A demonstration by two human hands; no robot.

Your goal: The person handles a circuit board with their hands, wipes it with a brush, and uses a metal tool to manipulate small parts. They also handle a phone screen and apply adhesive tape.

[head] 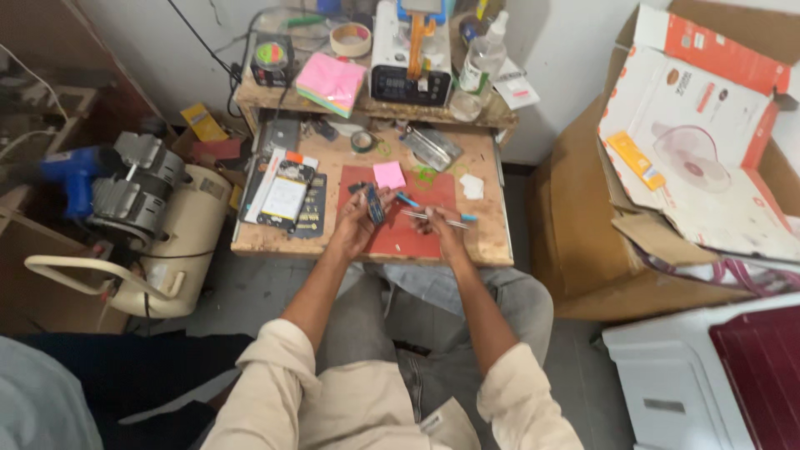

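Observation:
My left hand (356, 223) holds a small dark phone-like device (374, 202) on edge above a red work mat (398, 237). My right hand (443, 227) grips metal tweezers (433, 217), their tips pointing left toward the device. A blue-handled tool (408, 200) lies on the mat between the two hands. A pink sticky note (388, 175) rests at the mat's far edge.
The small wooden bench (492, 242) carries a phone package (284, 197), a metal tray (432, 147) and a tape roll (362, 141). The shelf behind holds a white machine (410, 62), pink notepads (332, 82) and a spray bottle (482, 58). A compressor (158, 225) stands left, cardboard boxes (692, 142) right.

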